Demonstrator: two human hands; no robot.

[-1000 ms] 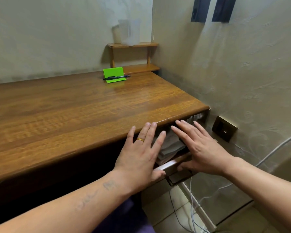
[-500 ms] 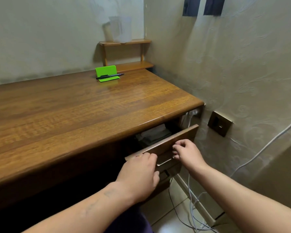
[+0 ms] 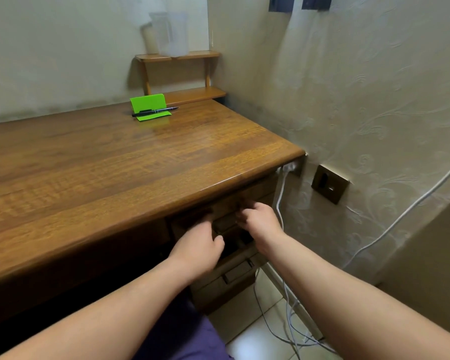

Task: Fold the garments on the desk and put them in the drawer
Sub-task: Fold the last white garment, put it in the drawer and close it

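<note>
The top drawer sits almost flush under the right end of the wooden desk, and its inside is hidden. My left hand presses on the left part of the drawer front, fingers curled against it. At the right part, beside the handle recess, my right hand does the same. Both hands are blurred. No garment shows on the desk or in the drawer.
A green card with a black pen lies at the back of the desk, by a small wooden shelf holding a clear jug. A lower drawer sticks out a little. Cables hang along the right wall.
The drawer, open with folded cloth showing a second ago, has slid in under the desk. Both hands moved from inside it to its front and travelled forward with it.
</note>
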